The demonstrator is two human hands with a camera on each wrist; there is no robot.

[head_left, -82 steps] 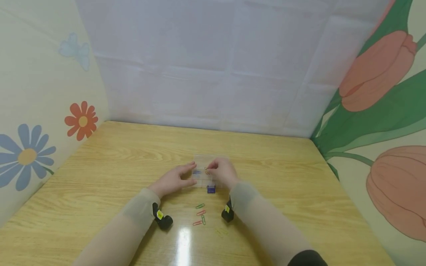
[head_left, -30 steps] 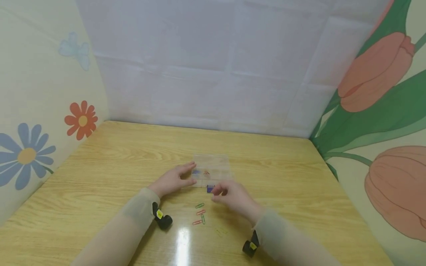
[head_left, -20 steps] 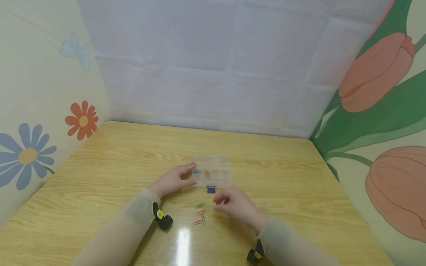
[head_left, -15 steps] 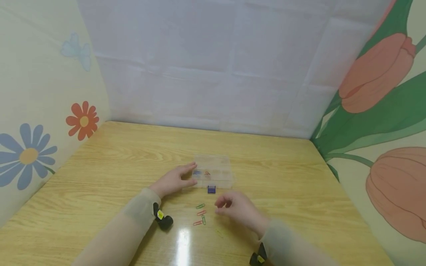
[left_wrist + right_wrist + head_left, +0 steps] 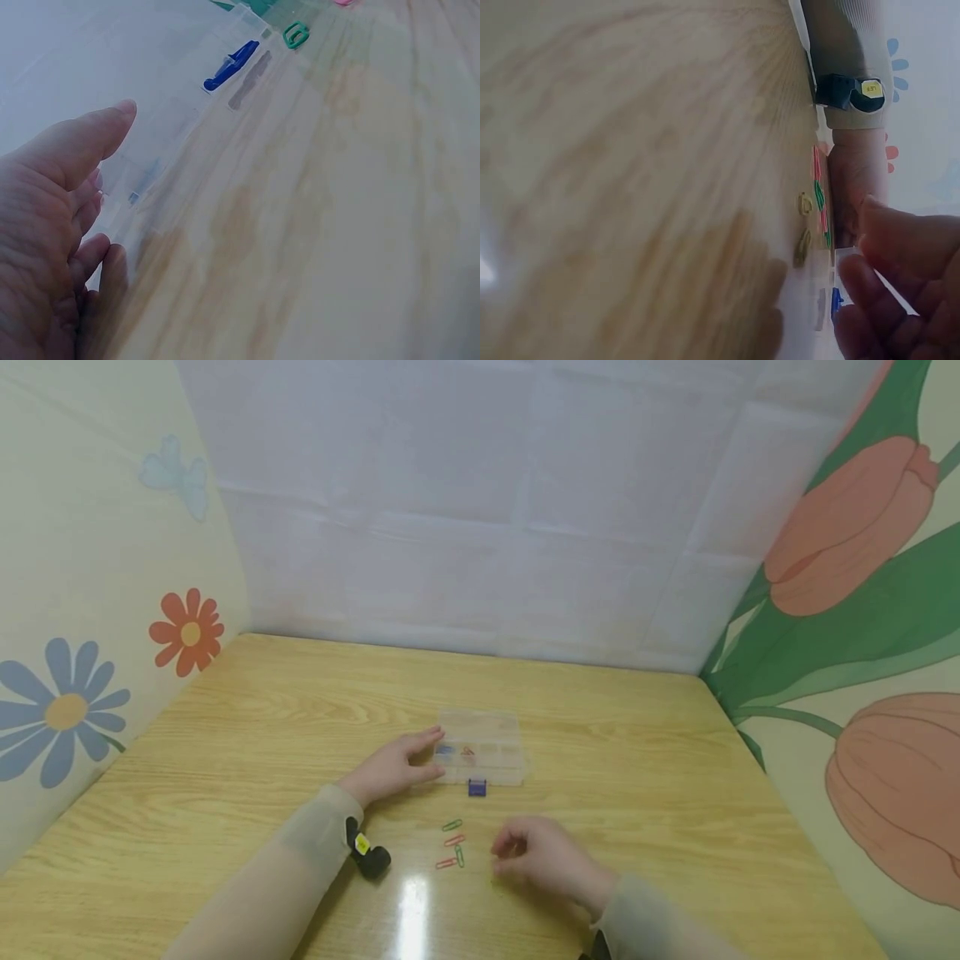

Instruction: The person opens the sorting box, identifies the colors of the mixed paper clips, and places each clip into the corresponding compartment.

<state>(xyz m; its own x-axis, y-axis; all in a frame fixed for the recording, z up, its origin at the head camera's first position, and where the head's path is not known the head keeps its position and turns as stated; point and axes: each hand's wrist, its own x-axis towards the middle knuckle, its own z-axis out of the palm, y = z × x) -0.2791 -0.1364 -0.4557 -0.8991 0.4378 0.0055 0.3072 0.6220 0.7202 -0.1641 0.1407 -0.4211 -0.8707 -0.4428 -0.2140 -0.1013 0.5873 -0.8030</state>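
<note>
A clear plastic compartment box [image 5: 480, 775] with a blue latch [image 5: 477, 788] stands on the table, its lid raised. Blue paper clips [image 5: 446, 750] lie in its left compartment and red paper clips [image 5: 468, 752] in the one beside it. My left hand [image 5: 393, 767] rests at the box's left side, thumb and fingers spread. My right hand [image 5: 543, 857] hovers low over the table with loosely bent fingers and nothing between them. Two yellow paper clips [image 5: 804, 204] lie just below it, mostly hidden in the head view.
Two green paper clips [image 5: 452, 825] and two pink-red paper clips [image 5: 446, 863] lie on the wooden table [image 5: 330, 693] between my forearms, in front of the box. A white cloth [image 5: 480, 510] hangs behind, with flower-printed panels at both sides.
My right hand has left the box, where it was over the red clips' compartment, and come back and down toward the yellow paper clips. My left hand stays at the box.
</note>
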